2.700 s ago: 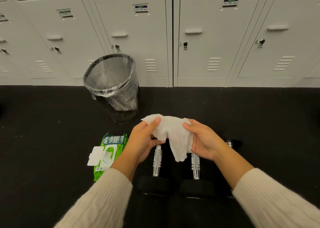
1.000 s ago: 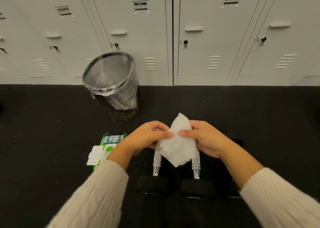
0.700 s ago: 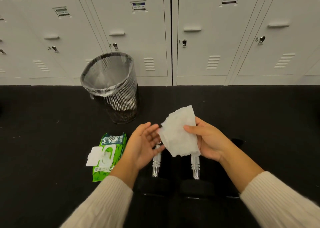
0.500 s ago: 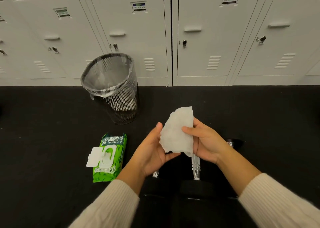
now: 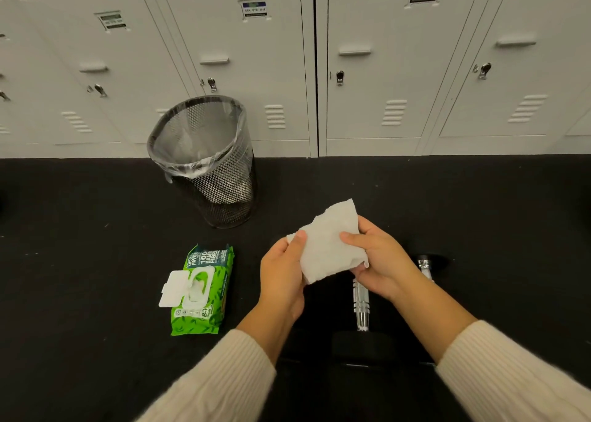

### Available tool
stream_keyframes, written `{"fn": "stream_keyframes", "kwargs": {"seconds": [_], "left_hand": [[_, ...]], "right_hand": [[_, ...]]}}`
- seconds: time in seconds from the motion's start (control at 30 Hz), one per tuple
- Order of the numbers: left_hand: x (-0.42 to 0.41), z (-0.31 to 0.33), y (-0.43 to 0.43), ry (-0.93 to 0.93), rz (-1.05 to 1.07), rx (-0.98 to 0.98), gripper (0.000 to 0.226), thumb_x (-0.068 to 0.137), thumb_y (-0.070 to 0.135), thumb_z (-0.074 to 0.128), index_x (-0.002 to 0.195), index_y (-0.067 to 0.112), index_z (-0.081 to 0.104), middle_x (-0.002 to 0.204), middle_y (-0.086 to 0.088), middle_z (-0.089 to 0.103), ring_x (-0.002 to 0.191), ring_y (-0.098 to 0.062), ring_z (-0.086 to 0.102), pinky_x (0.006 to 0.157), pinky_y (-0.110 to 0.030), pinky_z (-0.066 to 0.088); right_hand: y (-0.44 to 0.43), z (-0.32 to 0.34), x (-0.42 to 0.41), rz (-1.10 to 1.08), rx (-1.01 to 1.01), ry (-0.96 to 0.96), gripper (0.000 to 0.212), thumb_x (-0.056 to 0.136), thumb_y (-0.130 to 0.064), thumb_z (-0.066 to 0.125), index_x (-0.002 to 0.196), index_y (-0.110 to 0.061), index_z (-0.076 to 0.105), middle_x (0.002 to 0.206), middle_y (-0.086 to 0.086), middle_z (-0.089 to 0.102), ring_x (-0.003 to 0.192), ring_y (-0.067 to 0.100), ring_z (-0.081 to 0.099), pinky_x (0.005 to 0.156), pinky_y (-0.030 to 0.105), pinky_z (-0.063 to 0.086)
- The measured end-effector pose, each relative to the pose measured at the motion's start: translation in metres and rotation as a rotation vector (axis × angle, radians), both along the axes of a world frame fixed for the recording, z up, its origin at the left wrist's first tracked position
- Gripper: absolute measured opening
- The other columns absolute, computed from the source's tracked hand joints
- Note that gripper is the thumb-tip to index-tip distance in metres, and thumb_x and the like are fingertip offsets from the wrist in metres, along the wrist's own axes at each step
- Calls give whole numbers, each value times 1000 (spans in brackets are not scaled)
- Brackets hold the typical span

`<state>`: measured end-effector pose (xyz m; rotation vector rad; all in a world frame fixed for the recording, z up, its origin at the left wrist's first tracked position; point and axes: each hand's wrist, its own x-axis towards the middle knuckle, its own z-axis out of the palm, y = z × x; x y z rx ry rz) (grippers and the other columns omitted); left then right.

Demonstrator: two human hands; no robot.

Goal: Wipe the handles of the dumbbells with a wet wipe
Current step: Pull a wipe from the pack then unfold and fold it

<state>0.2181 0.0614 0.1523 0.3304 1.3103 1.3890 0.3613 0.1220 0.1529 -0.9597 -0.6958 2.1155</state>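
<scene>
A white wet wipe is held up between both hands above the floor. My left hand pinches its left edge with the thumb on top. My right hand grips its right side. Below them a black dumbbell lies on the black floor, its chrome handle showing under my right hand. A second chrome handle peeks out right of my right wrist. My left hand hides another dumbbell.
A green wet-wipe pack lies left of my left hand with its white lid flipped open. A black mesh bin with a clear liner stands behind it. Grey lockers line the back wall.
The wipe went from spread between both hands to folded smaller. My left hand let go briefly, then came back and pinched its left edge.
</scene>
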Motion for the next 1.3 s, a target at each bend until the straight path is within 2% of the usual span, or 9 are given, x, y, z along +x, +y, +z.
{"fn": "stream_keyframes", "kwargs": {"seconds": [0.07,0.2,0.37,0.5,0.67,0.77,0.87,1.1,1.3], "left_hand": [[-3,0,-1,44,-6,-19,22,93,23,59,103,5,66,107,-17,71,96,-31,69,73,-41,56],[-18,4,-2,5,-190,28,29,91,26,61,113,6,64,113,-18,68,102,-37,66,83,-52,48],[-37,8,-1,31,-245,96,20,86,9,61,103,13,71,105,-14,72,90,-31,65,70,-41,52],[-47,13,-4,-27,-298,132,34,87,6,57,121,7,62,118,-14,68,107,-30,65,85,-44,56],[-56,12,-9,-82,-340,185,35,93,4,48,126,3,57,113,-18,67,73,-24,69,44,-27,51],[-61,13,-9,-114,-407,256,35,85,1,53,119,-2,60,99,-20,70,62,-24,67,52,-31,53],[-67,14,-7,-88,-484,303,47,67,15,63,109,-5,66,103,-24,69,86,-35,67,74,-44,55],[-64,14,-4,412,-378,268,46,86,42,58,87,-2,71,91,-26,67,91,-28,63,80,-40,53],[-64,15,-6,681,-355,324,56,92,49,43,84,-1,66,89,-25,63,88,-35,60,87,-46,47]], "right_hand": [[1,2,3,11,-14,8,39,92,-2,54,129,-11,56,127,15,64,114,33,64,69,32,60],[2,7,11,95,-29,4,36,91,-4,56,127,-4,58,124,18,66,115,34,63,92,42,55],[2,6,17,149,-2,42,39,92,2,49,130,-4,56,128,17,64,119,34,60,94,41,54],[1,7,19,161,13,30,35,92,4,47,123,-4,61,124,16,67,116,32,63,93,40,55],[3,9,21,159,53,4,27,84,0,55,104,-5,71,112,17,72,99,27,71,83,36,60],[5,7,25,138,81,10,22,78,0,56,91,-3,73,100,17,73,90,26,72,81,36,60],[8,4,27,133,115,42,21,75,-6,55,85,2,72,93,19,71,87,30,64,83,43,50],[12,8,19,171,316,-310,23,86,-10,65,105,2,72,112,10,73,97,20,64,71,26,49],[12,7,15,167,260,-318,34,93,-23,57,67,-5,69,98,14,70,86,21,59,75,32,46]]}}
